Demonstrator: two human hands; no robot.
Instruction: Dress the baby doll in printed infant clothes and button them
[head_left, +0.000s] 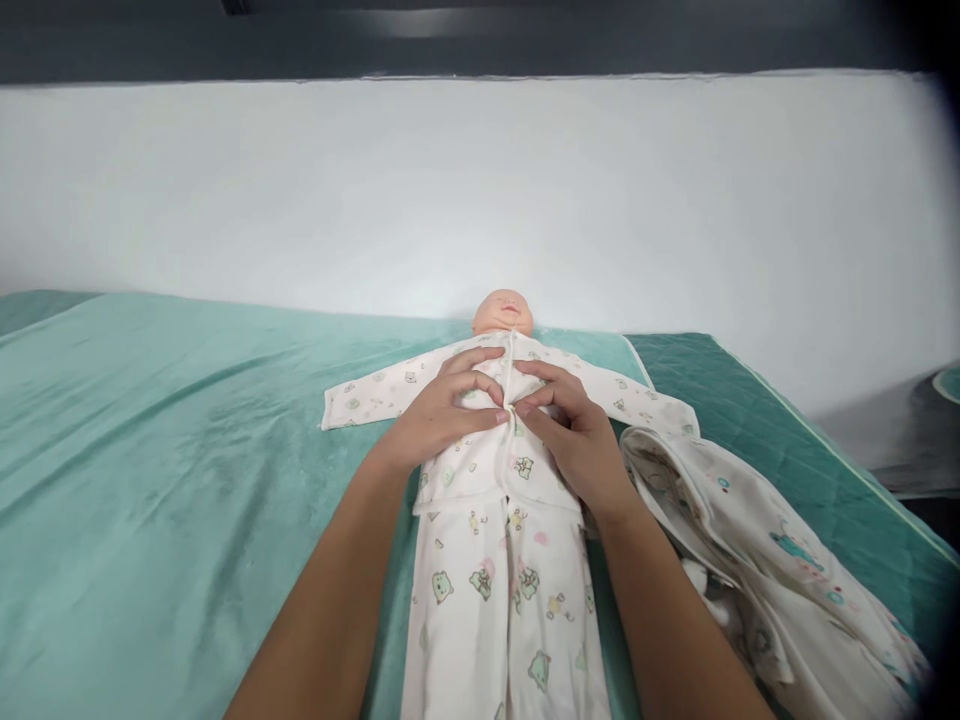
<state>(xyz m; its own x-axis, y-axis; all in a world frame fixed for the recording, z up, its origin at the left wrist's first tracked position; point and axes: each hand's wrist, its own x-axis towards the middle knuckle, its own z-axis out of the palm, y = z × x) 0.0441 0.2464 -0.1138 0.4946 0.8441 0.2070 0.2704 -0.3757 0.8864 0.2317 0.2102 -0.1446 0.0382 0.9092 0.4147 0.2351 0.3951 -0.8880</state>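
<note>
A baby doll (504, 311) lies on its back on a teal blanket (172, 440), head pointing away from me. It wears a white printed top (375, 397) and matching trousers (487, 610). My left hand (442, 412) rests on the doll's chest, left of the front seam. My right hand (574, 428) lies on the right side. The fingertips of both hands meet at the top's front closure and pinch its two edges together.
A crumpled white printed cloth (757, 560) lies on the blanket to the right of the doll. A darker green quilted mat (765, 400) lies at the right side. A white wall (480, 190) stands behind.
</note>
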